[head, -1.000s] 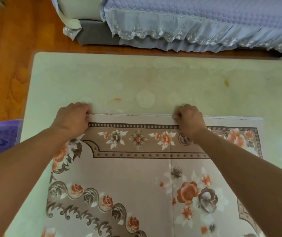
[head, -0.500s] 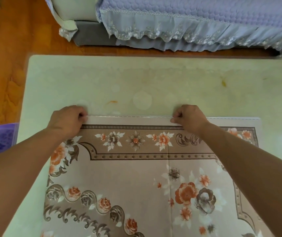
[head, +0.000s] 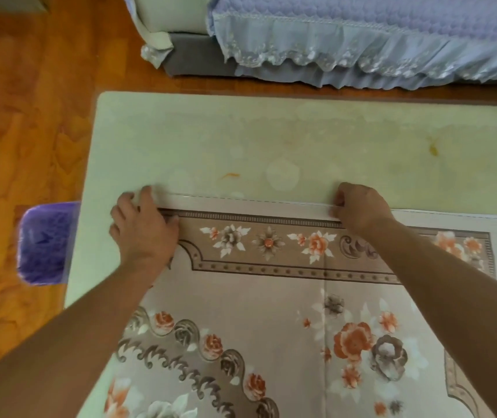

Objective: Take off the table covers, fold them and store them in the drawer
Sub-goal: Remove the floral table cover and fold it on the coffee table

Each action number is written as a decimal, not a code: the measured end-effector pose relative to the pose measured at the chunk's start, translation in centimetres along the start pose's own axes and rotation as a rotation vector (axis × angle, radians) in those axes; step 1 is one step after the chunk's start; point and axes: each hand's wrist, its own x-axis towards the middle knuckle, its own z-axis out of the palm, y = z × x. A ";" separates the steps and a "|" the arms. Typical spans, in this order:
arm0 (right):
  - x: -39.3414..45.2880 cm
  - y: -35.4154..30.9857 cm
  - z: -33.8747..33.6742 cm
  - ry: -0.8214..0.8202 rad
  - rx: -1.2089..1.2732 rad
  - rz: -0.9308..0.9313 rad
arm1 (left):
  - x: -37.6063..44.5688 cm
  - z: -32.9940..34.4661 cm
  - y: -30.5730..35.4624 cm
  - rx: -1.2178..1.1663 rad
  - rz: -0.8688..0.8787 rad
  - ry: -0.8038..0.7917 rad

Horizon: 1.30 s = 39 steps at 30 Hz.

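Observation:
A beige table cover (head: 271, 312) with orange and grey flowers lies folded on the near half of the pale table (head: 271, 140); its far edge runs straight across the middle. My left hand (head: 141, 227) lies on the cover's far left corner, fingers spread and reaching over the edge. My right hand (head: 359, 209) has its fingers curled and pinches the far edge right of the middle. A crease runs down the cover below my right forearm. The near part of the cover is out of view.
A purple bin (head: 45, 242) stands on the wooden floor (head: 24, 131) against the table's left edge. Behind the table is a sofa with a lavender frilled cover (head: 362, 40). The far half of the table top shows a few small stains.
My left hand has gone from a closed grip on the corner to spread fingers laid over it. My right hand keeps its pinch on the edge.

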 end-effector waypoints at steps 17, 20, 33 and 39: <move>-2.9 -1.9 4.4 0.385 -0.054 -0.035 | -4.6 1.0 -6.3 -0.321 -0.271 0.054; -2.7 -2.0 3.6 0.335 -0.086 -0.025 | -4.4 0.9 -6.2 -0.310 -0.277 0.046; -3.2 -1.8 3.5 0.339 -0.018 -0.060 | -6.1 2.3 -6.7 -0.376 -0.256 0.101; -3.1 -2.1 3.3 0.314 -0.016 -0.061 | -5.5 1.8 -7.5 -0.484 -0.292 0.068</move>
